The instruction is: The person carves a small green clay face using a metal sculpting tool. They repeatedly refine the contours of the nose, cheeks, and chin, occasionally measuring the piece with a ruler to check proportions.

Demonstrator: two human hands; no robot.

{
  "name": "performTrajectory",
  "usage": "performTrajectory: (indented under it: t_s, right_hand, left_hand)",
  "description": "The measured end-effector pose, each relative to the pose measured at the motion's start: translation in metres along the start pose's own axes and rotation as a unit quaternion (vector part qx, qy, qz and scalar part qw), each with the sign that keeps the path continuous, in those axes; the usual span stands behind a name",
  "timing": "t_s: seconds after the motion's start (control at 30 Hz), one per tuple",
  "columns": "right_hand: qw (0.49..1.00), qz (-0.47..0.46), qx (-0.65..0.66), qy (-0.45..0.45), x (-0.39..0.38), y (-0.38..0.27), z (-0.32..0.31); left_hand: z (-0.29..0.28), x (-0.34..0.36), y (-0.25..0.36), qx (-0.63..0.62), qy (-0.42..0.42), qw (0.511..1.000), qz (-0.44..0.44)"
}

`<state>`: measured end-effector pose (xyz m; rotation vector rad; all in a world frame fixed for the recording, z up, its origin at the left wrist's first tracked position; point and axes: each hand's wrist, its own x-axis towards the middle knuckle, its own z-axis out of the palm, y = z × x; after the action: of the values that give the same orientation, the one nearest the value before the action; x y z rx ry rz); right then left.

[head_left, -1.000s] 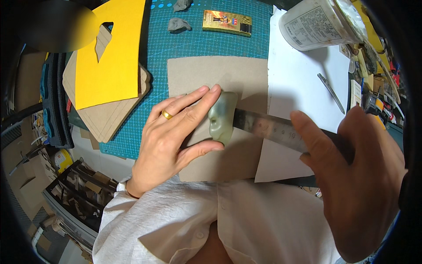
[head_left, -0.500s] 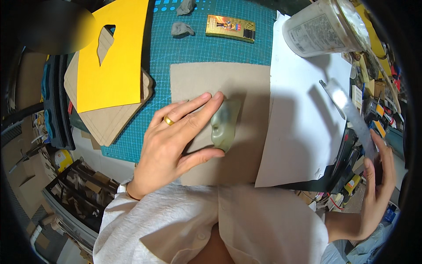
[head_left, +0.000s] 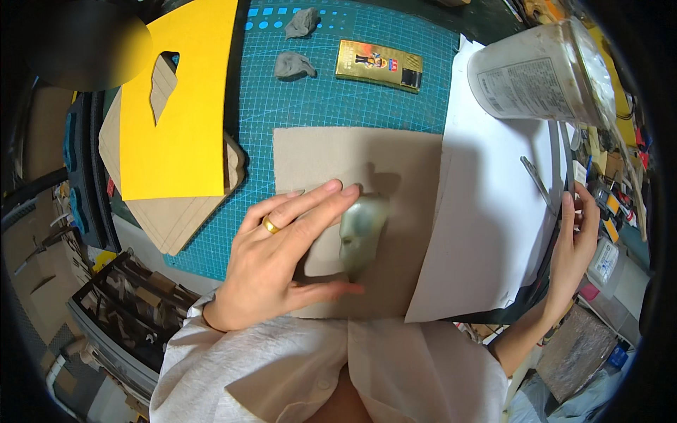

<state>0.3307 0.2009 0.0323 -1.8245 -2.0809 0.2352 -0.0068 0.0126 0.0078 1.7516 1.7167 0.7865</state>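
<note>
A pale green, glossy, translucent moulded piece [head_left: 362, 236] lies on a brown cardboard sheet [head_left: 405, 275]. Beside it, my left hand [head_left: 264, 261] rests flat on the cardboard. Its fingers are stretched out to the piece's upper left, and the thumb is spread near its lower end. A gold ring circles one finger. At the right, my right hand [head_left: 575, 236] has its fingers closed around the lower end of a narrow dark strip [head_left: 565, 158], seen nearly edge-on. A slim metal tool [head_left: 539, 182] lies on the white paper [head_left: 469, 240] next to that hand.
A green cutting mat [head_left: 384, 109] carries two grey lumps [head_left: 295, 66] and a gold box [head_left: 378, 66]. A large white tub [head_left: 522, 77] stands on the paper. Yellow sheet [head_left: 173, 166] and cardboard templates [head_left: 166, 229] lie left; cluttered storage flanks both sides.
My right hand has moved up and left, turning the strip from its broad shiny face to nearly edge-on. The whole view has shifted slightly; my left hand stays beside the green piece.
</note>
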Motion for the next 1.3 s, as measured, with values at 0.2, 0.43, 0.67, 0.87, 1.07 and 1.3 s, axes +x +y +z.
performTrajectory:
  t_s: [0.2,0.43,0.67,0.87,1.07,1.3]
  right_hand:
    - [0.999,-0.020,-0.038,0.022,0.019,-0.004,0.024]
    - [0.998,-0.006,-0.038,0.041,0.027,-0.004,0.038]
    - [0.998,-0.011,-0.038,0.058,0.024,-0.007,0.044]
    - [0.998,-0.023,-0.006,0.055,0.023,-0.005,0.043]
    - [0.995,-0.088,-0.001,0.053,0.017,-0.005,0.029]
    - [0.985,-0.148,-0.028,-0.089,0.004,-0.035,0.020]
  left_hand:
    - [0.000,-0.002,-0.002,0.004,-0.012,1.000,-0.012]
    - [-0.002,0.000,-0.002,0.002,-0.017,1.000,-0.016]
    - [-0.003,0.005,-0.001,-0.011,0.000,1.000,-0.010]
    - [-0.001,0.005,0.000,-0.046,0.020,0.998,-0.032]
    - [-0.001,0.006,0.002,-0.033,0.042,0.998,-0.038]
    - [0.001,0.006,-0.005,-0.019,0.036,0.999,0.027]
